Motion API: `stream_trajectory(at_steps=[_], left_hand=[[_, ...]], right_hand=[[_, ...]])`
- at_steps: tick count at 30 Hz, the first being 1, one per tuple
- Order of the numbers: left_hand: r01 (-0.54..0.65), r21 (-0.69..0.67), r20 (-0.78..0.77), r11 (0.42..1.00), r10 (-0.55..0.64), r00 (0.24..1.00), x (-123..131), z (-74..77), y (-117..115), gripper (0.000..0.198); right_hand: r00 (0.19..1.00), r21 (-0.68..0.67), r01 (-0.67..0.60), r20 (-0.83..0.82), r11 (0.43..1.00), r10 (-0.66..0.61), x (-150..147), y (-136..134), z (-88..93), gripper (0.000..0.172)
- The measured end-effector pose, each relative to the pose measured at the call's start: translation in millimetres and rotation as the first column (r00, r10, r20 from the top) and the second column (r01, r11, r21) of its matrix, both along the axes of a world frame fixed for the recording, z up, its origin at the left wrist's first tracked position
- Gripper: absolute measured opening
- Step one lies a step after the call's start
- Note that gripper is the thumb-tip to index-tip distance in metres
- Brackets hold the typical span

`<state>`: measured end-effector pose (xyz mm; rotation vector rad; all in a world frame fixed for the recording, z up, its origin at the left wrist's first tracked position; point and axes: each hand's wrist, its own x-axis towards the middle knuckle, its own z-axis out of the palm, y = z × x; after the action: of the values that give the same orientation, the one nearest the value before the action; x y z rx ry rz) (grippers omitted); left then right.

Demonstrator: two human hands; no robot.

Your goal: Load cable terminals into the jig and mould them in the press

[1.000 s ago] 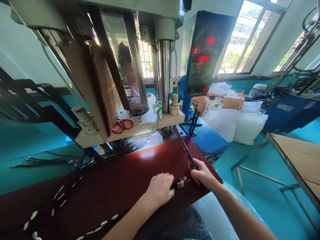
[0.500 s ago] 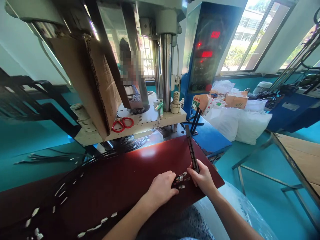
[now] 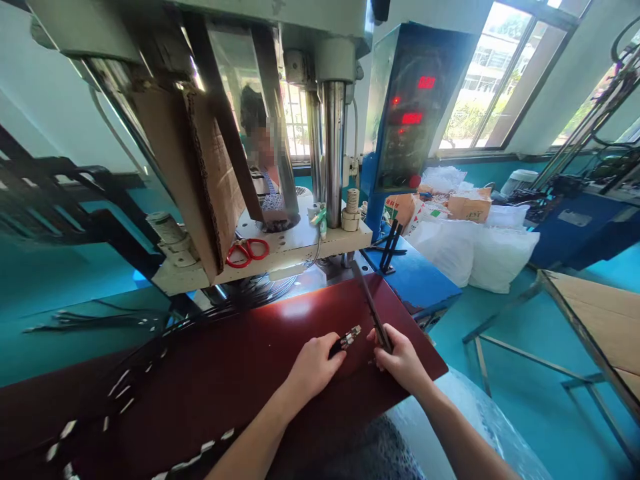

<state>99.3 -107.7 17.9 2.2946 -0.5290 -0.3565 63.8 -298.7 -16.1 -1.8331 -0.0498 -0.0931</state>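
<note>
My left hand point(image 3: 311, 368) is closed around a bunch of black cables. Their metal plug ends point(image 3: 351, 336) stick out together past the thumb, pointing up and right. In my right hand point(image 3: 404, 360) is a long, narrow dark bar point(image 3: 371, 301), with slots or notches along one side. I grip it by its near end, and its far end leans away toward the press. A small gap separates the plugs from the bar. Both hands are over the dark red tabletop point(image 3: 225, 360), near its right end. Some detail at my right fingertips is too small to make out.
A press with a steel column point(image 3: 334, 160) stands behind the tabletop, with red-handled scissors point(image 3: 247, 253) on its ledge. A blue control box point(image 3: 415, 113) is right of it. More cables with pale ends point(image 3: 120, 383) lie at left. Behind the press, a person point(image 3: 270, 183) is partly visible.
My left hand has gathered the loosely spread plugs into one bunch and raised them slightly. The bar in my right hand has swung its far end leftward.
</note>
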Motion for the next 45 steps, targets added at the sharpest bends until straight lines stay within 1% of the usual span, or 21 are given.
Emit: stream_trajectory(at_steps=[2, 4, 5, 7, 10, 11, 12, 13, 15, 16, 17, 19, 22, 24, 28, 32, 37, 38, 40, 42, 45], left_hand=[[-0.034, -0.017, 0.003, 0.999, 0.034, 0.999, 1, 0.3, 3, 0.009], [-0.061, -0.100, -0.019, 0.993, 0.060, 0.998, 2, 2.2, 9, 0.010], [-0.069, -0.163, -0.035, 0.984, 0.064, 0.997, 3, 3.2, 12, 0.011], [-0.082, -0.306, -0.084, 0.948, 0.059, 0.995, 5, 4.2, 18, 0.013], [-0.120, -0.463, -0.192, 0.878, 0.033, 0.981, 6, 3.4, 25, 0.016], [-0.127, -0.489, -0.222, 0.863, 0.018, 0.975, 6, 3.1, 26, 0.018], [-0.124, -0.506, -0.241, 0.854, -0.002, 0.971, 6, 3.0, 27, 0.019], [-0.109, -0.520, -0.247, 0.847, -0.027, 0.969, 6, 3.1, 28, 0.019], [-0.091, -0.556, -0.257, 0.826, -0.067, 0.964, 4, 3.6, 28, 0.021], [-0.097, -0.570, -0.272, 0.816, -0.076, 0.959, 4, 3.7, 27, 0.022], [-0.111, -0.576, -0.290, 0.810, -0.075, 0.954, 4, 3.6, 26, 0.022], [-0.154, -0.553, -0.350, 0.819, -0.060, 0.935, 4, 2.5, 24, 0.022], [-0.144, -0.499, -0.470, 0.855, -0.127, 0.873, 7, -0.4, 17, 0.021], [-0.117, -0.510, -0.527, 0.852, -0.202, 0.826, 11, -1.4, 12, 0.024], [-0.111, -0.549, -0.495, 0.829, -0.215, 0.842, 19, 3.5, 8, 0.030], [-0.076, -0.571, -0.492, 0.817, -0.267, 0.828, 24, 9.3, 8, 0.029], [-0.123, -0.552, -0.573, 0.825, -0.269, 0.774, 25, 0.6, 1, 0.032], [-0.125, -0.556, -0.571, 0.822, -0.268, 0.776, 24, -1.1, -1, 0.031], [-0.102, -0.552, -0.511, 0.828, -0.239, 0.826, 24, -2.1, -1, 0.024], [-0.093, -0.524, -0.421, 0.847, -0.163, 0.892, 22, -0.2, 2, 0.017], [-0.125, -0.492, -0.375, 0.862, -0.081, 0.923, 20, 3.8, 7, 0.016]], right_hand=[[0.999, -0.213, -0.001, 0.045, 0.977, 0.011, -1, 0, 0.8, 0.013], [0.996, -0.421, 0.013, 0.089, 0.907, 0.027, -2, 3, 2.7, 0.012], [0.994, -0.496, 0.017, 0.098, 0.868, 0.037, -3, 4, 4.0, 0.014], [0.994, -0.589, 0.005, 0.092, 0.808, 0.061, -4, 7, 6.4, 0.018], [0.993, -0.634, -0.062, 0.041, 0.771, 0.113, -5, 7, 7.4, 0.017], [0.992, -0.624, -0.082, 0.027, 0.777, 0.126, -5, 5, 6.8, 0.016], [0.991, -0.590, -0.107, 0.004, 0.801, 0.136, -5, 4, 5.9, 0.015], [0.990, -0.518, -0.135, -0.027, 0.845, 0.141, -4, 4, 5.0, 0.013], [0.983, -0.267, -0.177, -0.092, 0.947, 0.158, -2, 5, 4.1, 0.008], [0.980, -0.124, -0.182, -0.104, 0.976, 0.170, -1, 7, 4.4, 0.007], [0.981, 0.001, -0.172, -0.095, 0.985, 0.171, 1, 10, 5.2, 0.007], [0.990, 0.138, -0.136, -0.023, 0.981, 0.140, 6, 19, 8.3, 0.007], [0.993, 0.187, -0.101, 0.086, 0.977, 0.086, 15, 34, 12.3, 0.005], [0.986, 0.164, -0.075, 0.158, 0.983, 0.049, 19, 42, 12.0, 0.004], [0.952, 0.062, 0.006, 0.305, 0.998, -0.024, 22, 54, 3.6, 0.002], [0.953, 0.107, 0.016, 0.299, 0.994, -0.047, 18, 59, -5.1, 0.003], [0.924, 0.092, 0.137, 0.347, 0.986, -0.161, 14, 54, -5.8, 0.005], [0.921, 0.091, 0.146, 0.351, 0.985, -0.169, 14, 53, -5.4, 0.006], [0.937, 0.113, 0.127, 0.313, 0.986, -0.156, 12, 51, -4.7, 0.011], [0.972, 0.170, 0.084, 0.204, 0.982, -0.118, 12, 50, -4.3, 0.018], [1.000, 0.330, 0.029, -0.003, 0.943, -0.030, 14, 49, -4.2, 0.031]])
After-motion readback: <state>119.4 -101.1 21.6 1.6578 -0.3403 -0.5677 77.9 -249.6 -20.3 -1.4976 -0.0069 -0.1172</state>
